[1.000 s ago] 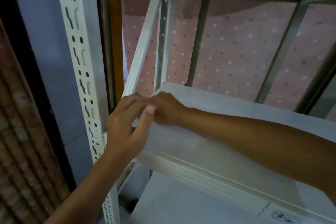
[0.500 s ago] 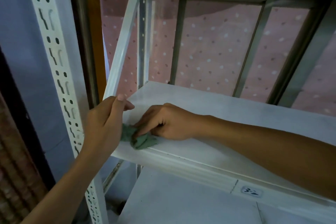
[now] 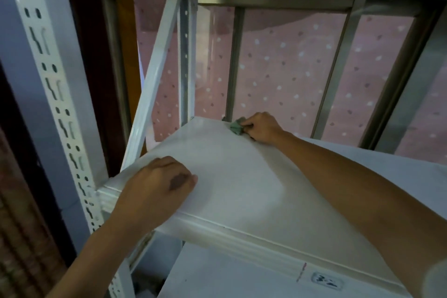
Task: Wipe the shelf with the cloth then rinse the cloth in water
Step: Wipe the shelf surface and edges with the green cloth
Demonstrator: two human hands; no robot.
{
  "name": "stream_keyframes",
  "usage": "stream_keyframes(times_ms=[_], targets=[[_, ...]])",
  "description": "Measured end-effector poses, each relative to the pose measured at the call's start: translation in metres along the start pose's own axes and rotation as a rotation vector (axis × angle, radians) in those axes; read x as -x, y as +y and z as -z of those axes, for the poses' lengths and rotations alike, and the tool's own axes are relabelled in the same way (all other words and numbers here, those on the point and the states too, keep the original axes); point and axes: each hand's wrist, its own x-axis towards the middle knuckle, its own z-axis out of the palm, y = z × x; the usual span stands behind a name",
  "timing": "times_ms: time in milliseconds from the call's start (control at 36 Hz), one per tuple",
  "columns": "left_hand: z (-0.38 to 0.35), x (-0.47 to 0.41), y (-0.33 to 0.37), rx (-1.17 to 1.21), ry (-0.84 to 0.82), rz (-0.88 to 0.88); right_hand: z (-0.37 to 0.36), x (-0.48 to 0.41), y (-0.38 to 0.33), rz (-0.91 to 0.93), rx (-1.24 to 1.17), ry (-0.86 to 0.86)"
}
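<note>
A white metal shelf board (image 3: 242,176) fills the middle of the view. At its far edge my right hand (image 3: 262,127) presses a small crumpled green cloth (image 3: 236,126) onto the board, fingers closed around it. My left hand (image 3: 157,186) rests palm down on the near left corner of the board, fingers loosely curled, holding nothing. The cloth is partly hidden under my right fingers.
A white slotted upright (image 3: 55,104) stands at the left, with a diagonal brace (image 3: 154,70) and a rear upright (image 3: 186,55) behind. A lower shelf (image 3: 217,278) lies beneath. A pink dotted curtain (image 3: 290,68) hangs behind metal window bars. Another shelf is overhead.
My right hand has slid the cloth from the near left corner to the far edge. My left hand has left the diagonal brace and come down onto the front corner.
</note>
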Motion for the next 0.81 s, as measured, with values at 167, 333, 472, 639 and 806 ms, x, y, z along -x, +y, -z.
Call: stream_keyframes(times_ms=[167, 333, 472, 639, 806], targets=[[0.0, -0.003, 0.004, 0.119, 0.17, 0.038, 0.006, 0.076, -0.075, 0.338, -0.116, -0.108], [0.002, -0.015, 0.012, 0.062, 0.285, -0.038, 0.014, 0.17, -0.106, 0.798, -0.231, -0.136], [-0.014, -0.022, 0.016, -0.08, 0.216, -0.168, 0.027, 0.135, -0.038, 0.509, 0.024, -0.019], [-0.026, -0.018, 0.014, -0.194, 0.127, -0.255, 0.058, 0.078, 0.06, -0.09, 0.253, -0.041], [-0.028, -0.009, 0.021, -0.017, 0.152, -0.228, 0.053, 0.105, 0.034, -0.062, 0.137, -0.011]])
